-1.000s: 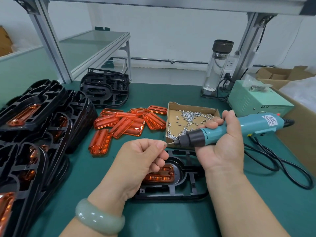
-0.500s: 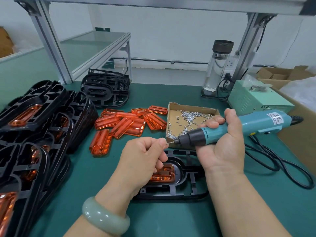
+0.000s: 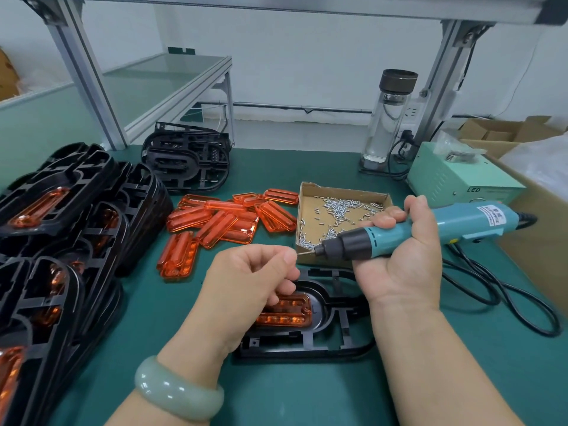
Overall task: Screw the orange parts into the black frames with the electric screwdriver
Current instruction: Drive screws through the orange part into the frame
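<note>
R hand (image 3: 405,265) grips screwdriver (image 3: 470,221), L hand (image 3: 246,278) pinches screw (image 3: 297,254); box (image 3: 455,182): "LED"

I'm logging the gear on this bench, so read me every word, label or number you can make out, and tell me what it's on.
"LED": printed on the front of the pale green power box, at its lower right corner.
White label on the electric screwdriver: it carries print, but too small and blurred to read.
No other text shows in this view.
</note>
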The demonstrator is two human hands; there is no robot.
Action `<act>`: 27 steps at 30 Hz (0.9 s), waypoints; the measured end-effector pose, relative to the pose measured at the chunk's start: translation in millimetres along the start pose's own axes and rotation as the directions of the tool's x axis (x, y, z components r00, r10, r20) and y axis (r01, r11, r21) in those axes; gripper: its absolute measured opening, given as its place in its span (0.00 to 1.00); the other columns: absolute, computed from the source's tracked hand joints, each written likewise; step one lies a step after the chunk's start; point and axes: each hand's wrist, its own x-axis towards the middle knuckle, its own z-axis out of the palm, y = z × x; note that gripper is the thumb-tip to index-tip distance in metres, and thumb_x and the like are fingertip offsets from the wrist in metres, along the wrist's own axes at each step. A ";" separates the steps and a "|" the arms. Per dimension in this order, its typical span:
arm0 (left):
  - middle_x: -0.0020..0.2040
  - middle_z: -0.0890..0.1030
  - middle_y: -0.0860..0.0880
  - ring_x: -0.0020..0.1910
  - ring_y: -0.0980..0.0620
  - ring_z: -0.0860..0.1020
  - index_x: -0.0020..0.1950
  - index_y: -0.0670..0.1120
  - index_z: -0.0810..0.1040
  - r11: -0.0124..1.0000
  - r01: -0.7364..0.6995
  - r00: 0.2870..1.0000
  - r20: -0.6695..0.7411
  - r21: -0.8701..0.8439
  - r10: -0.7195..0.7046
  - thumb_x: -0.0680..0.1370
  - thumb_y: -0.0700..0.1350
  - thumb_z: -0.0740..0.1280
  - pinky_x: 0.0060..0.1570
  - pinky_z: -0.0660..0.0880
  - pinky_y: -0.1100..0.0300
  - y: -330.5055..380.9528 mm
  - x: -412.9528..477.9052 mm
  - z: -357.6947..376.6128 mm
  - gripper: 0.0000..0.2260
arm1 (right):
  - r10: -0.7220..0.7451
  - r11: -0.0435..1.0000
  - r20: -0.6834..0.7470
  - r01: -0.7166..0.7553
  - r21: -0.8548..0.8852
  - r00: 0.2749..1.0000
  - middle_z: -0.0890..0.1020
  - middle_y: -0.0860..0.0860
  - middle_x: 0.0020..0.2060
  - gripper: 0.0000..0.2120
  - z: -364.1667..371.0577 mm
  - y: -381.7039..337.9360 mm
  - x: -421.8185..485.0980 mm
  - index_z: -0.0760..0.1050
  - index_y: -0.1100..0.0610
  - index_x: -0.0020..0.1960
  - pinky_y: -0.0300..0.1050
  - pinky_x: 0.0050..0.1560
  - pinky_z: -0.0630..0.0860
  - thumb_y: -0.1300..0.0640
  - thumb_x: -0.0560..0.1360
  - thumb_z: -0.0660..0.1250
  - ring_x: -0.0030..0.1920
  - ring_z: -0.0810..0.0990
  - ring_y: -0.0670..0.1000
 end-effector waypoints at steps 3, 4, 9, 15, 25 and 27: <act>0.34 0.84 0.48 0.29 0.58 0.78 0.39 0.53 0.84 1.000 -0.019 1.000 -0.020 0.009 0.020 0.74 0.44 0.70 0.26 0.71 0.68 0.1 0.7 1.7 0.06 | 0.009 1.000 0.004 -0.009 -0.017 1.000 0.72 0.44 0.28 0.10 -0.5 4.1 -1.6 0.70 0.52 0.39 0.36 0.34 0.72 0.54 0.78 0.66 0.25 0.71 0.42; 0.34 0.84 0.48 0.28 0.58 0.78 0.39 0.52 0.84 1.000 -0.019 1.000 -0.016 0.012 0.020 0.74 0.43 0.70 0.26 0.71 0.68 0.5 0.7 1.7 0.07 | 0.011 1.000 0.006 -0.011 -0.017 1.000 0.72 0.44 0.28 0.09 -0.7 4.9 -1.8 0.70 0.52 0.40 0.36 0.34 0.71 0.54 0.78 0.66 0.26 0.71 0.42; 0.33 0.84 0.47 0.29 0.57 0.79 0.38 0.52 0.84 1.000 -0.009 1.000 0.009 0.025 0.009 0.75 0.39 0.69 0.27 0.73 0.69 1.4 0.1 0.4 0.10 | 0.015 1.000 0.015 -0.015 0.003 1.000 0.72 0.44 0.28 0.09 -0.8 5.7 -0.8 0.70 0.52 0.40 0.36 0.35 0.69 0.54 0.78 0.66 0.26 0.70 0.42; 0.33 0.84 0.47 0.28 0.58 0.78 0.38 0.47 0.83 1.000 -0.018 0.999 -0.027 0.018 0.018 0.74 0.39 0.69 0.28 0.73 0.68 1.4 -2.9 2.6 0.07 | 0.018 1.000 -0.006 -0.018 0.000 1.000 0.71 0.44 0.29 0.10 -0.8 6.9 -1.2 0.70 0.52 0.39 0.35 0.33 0.70 0.54 0.78 0.66 0.26 0.70 0.42; 0.35 0.84 0.50 0.32 0.56 0.81 0.41 0.56 0.83 0.994 -0.093 0.995 -0.027 0.053 0.094 0.68 0.51 0.72 0.29 0.73 0.67 3.8 -4.0 -3.1 0.03 | 0.021 0.999 0.004 -0.022 0.029 1.000 0.71 0.44 0.29 0.09 -1.0 -0.8 2.2 0.69 0.52 0.38 0.35 0.33 0.72 0.53 0.75 0.67 0.25 0.70 0.42; 0.34 0.84 0.50 0.30 0.56 0.80 0.40 0.55 0.83 0.991 -0.109 0.993 -0.039 0.076 0.112 0.71 0.47 0.70 0.27 0.72 0.67 3.7 -3.3 -1.6 0.03 | 0.026 0.999 0.010 -0.026 0.020 1.000 0.71 0.44 0.29 0.09 -1.2 0.7 2.0 0.70 0.52 0.39 0.35 0.33 0.71 0.53 0.76 0.66 0.25 0.70 0.42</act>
